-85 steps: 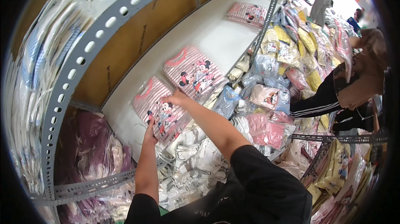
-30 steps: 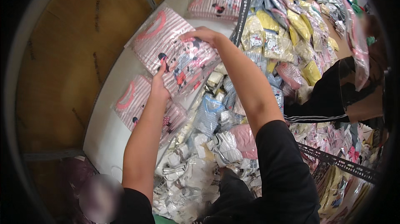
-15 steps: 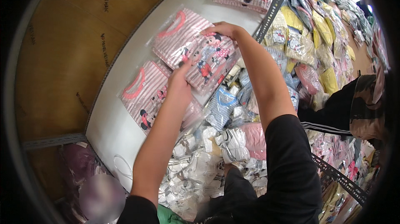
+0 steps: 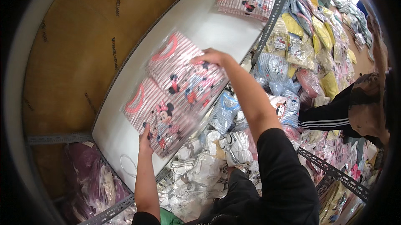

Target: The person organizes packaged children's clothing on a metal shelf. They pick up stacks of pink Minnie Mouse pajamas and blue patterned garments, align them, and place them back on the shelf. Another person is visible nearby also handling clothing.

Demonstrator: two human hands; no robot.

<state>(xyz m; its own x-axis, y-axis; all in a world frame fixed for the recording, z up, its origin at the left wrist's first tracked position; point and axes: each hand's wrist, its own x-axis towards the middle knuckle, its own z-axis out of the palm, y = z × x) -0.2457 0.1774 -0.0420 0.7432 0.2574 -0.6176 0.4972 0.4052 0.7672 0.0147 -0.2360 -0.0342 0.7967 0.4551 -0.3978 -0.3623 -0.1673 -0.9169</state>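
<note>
My right hand (image 4: 209, 56) grips the upper pack (image 4: 184, 74), its long axis toward the shelf's (image 4: 200, 24) back. My left hand (image 4: 145, 135) pinches the lower pack's (image 4: 156, 116) near edge.

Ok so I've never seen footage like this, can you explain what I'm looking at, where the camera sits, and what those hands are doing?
There is no machine here: a person wears a wide fisheye camera on the head, looking down, so straight edges bend. The forearms rising from the bottom edge are their own. The right hand grips the upper pink striped packet with a cartoon mouse print. The left hand touches the lower edge of a similar lower packet. Both lie on a white shelf, with a third packet farther along. Heaps of bagged clothes lie below.
</note>
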